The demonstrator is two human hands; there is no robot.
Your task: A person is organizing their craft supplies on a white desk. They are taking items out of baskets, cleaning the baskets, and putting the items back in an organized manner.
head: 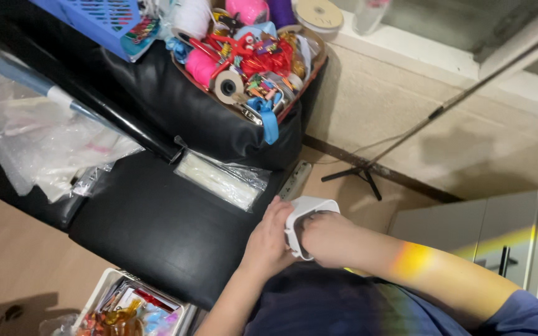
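I hold a small white plastic holder (306,214), a rounded open frame, low in front of my body, just above my dark blue lap. My left hand (270,239) cups it from the left side, the fingers (279,210) curled up against its outer wall and pressed close together. My right hand (328,239) comes in from the right with the forearm stretched across the lower part of the view; its fingers are tucked into and behind the white frame, so I cannot tell exactly how they grip, only that they close on it. Both hands touch the holder and meet around it.

Just left of my hands lies a black cushioned seat (157,230). On its upper edge rests a clear plastic packet of pale sticks (219,180), near my left hand but not touching it. Farther up, on the black padding, sits a basket crammed with ribbons and thread spools (250,62) in red, pink and blue, and beside it a blue plastic crate (104,22). A long dark roll (76,93) runs diagonally across the seat, with crumpled clear plastic bags (38,143) at the left. Below the seat, at the bottom edge, a white tray of colourful small items (129,308) stands on the floor. To the right are a grey cabinet (487,230) and a thin black stand (368,171) leaning along the wall.
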